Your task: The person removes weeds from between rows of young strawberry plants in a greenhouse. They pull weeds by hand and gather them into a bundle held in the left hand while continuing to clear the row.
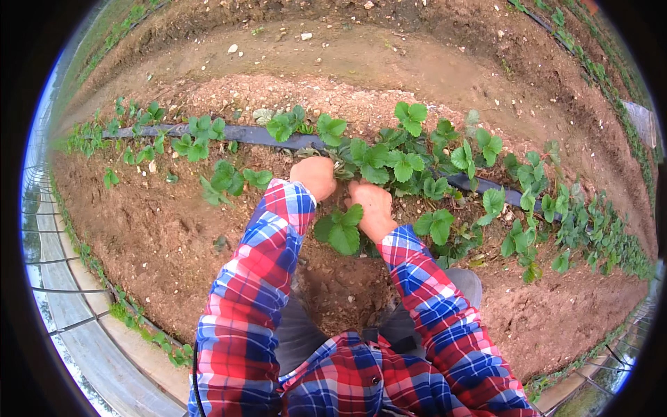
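Both of my hands reach into a strawberry plant [372, 159] in the row before me. My left hand [314, 177] is at the plant's left side, with its fingers curled near some pale, dry stems beside the black drip tape [250, 135]. Close to its right, my right hand [371, 204] reaches in under the leaves, its fingertips hidden by foliage. What either hand holds cannot be made out. A large-leafed strawberry shoot [344, 232] lies just below and between the hands.
More strawberry plants [224, 180] line the tape to the left, and denser ones [526, 177] to the right. Beyond runs a bare soil furrow [365, 57] with small stones. Plastic sheeting and hoops [99, 354] curve along the lower left.
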Demonstrator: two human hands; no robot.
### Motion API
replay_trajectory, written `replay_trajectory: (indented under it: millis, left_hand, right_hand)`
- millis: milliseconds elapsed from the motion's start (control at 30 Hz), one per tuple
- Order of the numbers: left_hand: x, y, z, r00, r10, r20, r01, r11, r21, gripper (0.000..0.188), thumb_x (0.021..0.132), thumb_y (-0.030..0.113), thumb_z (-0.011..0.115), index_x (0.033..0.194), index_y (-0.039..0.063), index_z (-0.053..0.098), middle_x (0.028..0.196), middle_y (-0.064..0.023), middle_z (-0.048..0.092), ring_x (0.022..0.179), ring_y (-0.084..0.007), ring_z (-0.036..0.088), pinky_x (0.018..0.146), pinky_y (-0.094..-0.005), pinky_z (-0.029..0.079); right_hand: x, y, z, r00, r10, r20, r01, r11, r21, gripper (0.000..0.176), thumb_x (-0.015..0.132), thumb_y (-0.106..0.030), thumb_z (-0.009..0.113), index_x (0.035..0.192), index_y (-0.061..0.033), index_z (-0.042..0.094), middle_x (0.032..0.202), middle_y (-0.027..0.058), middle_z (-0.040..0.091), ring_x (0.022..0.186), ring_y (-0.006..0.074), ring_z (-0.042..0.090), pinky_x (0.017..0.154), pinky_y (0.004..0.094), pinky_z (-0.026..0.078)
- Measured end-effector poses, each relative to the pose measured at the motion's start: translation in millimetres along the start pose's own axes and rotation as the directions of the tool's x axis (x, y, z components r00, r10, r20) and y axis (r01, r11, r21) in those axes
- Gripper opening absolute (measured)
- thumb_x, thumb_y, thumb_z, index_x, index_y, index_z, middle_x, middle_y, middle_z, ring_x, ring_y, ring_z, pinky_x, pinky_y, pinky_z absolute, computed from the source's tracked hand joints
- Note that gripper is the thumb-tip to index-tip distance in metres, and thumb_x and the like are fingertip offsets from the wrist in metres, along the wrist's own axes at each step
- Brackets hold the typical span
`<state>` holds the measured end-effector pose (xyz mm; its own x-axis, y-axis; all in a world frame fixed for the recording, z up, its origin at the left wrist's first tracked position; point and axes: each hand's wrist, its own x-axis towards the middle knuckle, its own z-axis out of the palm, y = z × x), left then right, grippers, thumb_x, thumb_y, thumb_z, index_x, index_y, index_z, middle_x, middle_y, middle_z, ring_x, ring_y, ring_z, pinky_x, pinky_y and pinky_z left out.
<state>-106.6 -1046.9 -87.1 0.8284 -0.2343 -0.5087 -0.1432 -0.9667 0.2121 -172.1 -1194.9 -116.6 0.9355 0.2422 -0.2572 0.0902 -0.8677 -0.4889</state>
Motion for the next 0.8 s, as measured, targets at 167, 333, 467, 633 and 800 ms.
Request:
replay_trajectory:
  millis: [167,333,467,633,800]
  left_hand:
    - [3.6,-2.9,4.1,0.974,0.185,-0.127,-0.172,0.979,0.108,0.011,0.069,0.014,0.059,0.076,0.005,0.062,0.078,-0.0168,0.064,0.079,-0.0349,0.063,0.07,-0.046,0.051]
    - [6.3,-17.9,4.8,0.929,0.352,-0.118,-0.336,0.932,0.135,0.011,0.064,0.01,0.06,0.074,0.005,0.061,0.075,-0.0158,0.063,0.076,-0.035,0.062,0.068,-0.0465,0.05]
    - [10.1,-15.9,6.5,0.885,0.387,-0.258,-0.363,0.922,0.139,0.011,0.065,0.009,0.06,0.075,0.006,0.061,0.075,-0.0148,0.062,0.076,-0.0343,0.062,0.067,-0.0451,0.05]
    - [15.9,-27.9,-8.0,0.83,0.309,-0.464,-0.28,0.951,0.131,0.018,0.066,0.006,0.061,0.084,0.005,0.06,0.081,-0.0142,0.062,0.077,-0.0327,0.063,0.066,-0.0426,0.051]
    - [0.1,-55.7,-53.4,0.881,0.099,-0.463,-0.189,0.97,-0.152,0.018,0.075,0.013,0.061,0.093,0.009,0.064,0.085,-0.0133,0.066,0.081,-0.033,0.064,0.073,-0.0432,0.051]
  right_hand:
    - [6.4,4.8,-4.7,0.998,0.05,-0.036,-0.053,0.996,-0.072,0.014,0.072,-0.014,0.06,0.08,-0.0032,0.062,0.08,0.0188,0.064,0.078,0.035,0.065,0.063,0.0444,0.052]
    - [9.1,12.9,-6.9,0.985,-0.004,-0.174,-0.008,0.998,-0.068,0.014,0.072,-0.019,0.063,0.078,-0.0076,0.061,0.074,0.0158,0.063,0.071,0.0378,0.062,0.062,0.0476,0.048]
    - [17.1,16.9,-8.9,0.987,-0.03,-0.157,0.021,0.998,-0.056,0.009,0.073,-0.017,0.062,0.075,-0.0085,0.063,0.07,0.0154,0.062,0.069,0.037,0.062,0.061,0.0471,0.048]
    - [27.3,17.4,-10.2,0.931,0.354,0.089,-0.293,0.578,0.761,0.01,0.074,-0.018,0.061,0.071,-0.008,0.059,0.068,0.0155,0.061,0.068,0.0374,0.061,0.058,0.0479,0.046]
    - [0.8,5.5,10.1,0.967,0.057,-0.247,-0.06,0.998,-0.004,0.011,0.071,-0.016,0.061,0.072,-0.006,0.059,0.066,0.0151,0.061,0.061,0.0355,0.061,0.056,0.0465,0.047]
